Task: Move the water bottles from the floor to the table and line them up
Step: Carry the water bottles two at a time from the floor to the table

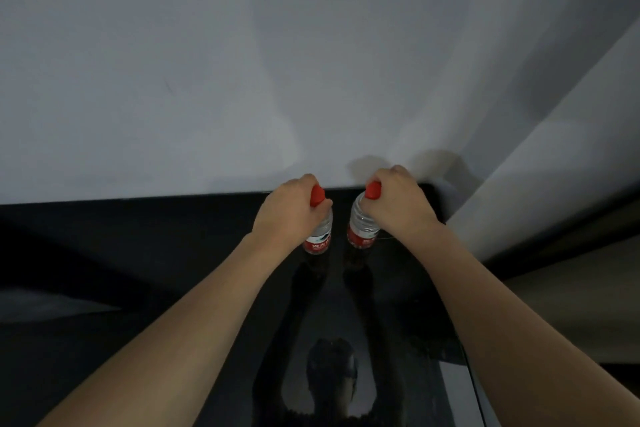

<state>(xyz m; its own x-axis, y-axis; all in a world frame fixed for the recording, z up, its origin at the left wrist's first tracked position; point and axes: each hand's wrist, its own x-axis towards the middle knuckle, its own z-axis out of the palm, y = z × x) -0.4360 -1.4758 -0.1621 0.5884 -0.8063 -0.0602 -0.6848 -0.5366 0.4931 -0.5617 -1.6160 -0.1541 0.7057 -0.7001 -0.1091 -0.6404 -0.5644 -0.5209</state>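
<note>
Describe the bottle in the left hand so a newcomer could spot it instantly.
Find the glossy black table against the white wall. Two red-capped bottles stand near its far edge. The left bottle, held by the left hand, shows a white patch on its label.

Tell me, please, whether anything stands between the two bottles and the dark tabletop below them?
Nothing visible does. The left bottle and right bottle hang upright over bare tabletop near the wall.

A plain indoor room, perhaps in a home or office, though the dim view shows little. A bare white wall (242, 62) fills twelve o'clock, meeting a glossy black table (138, 253); a pale floor (571, 288) shows at four o'clock.
</note>
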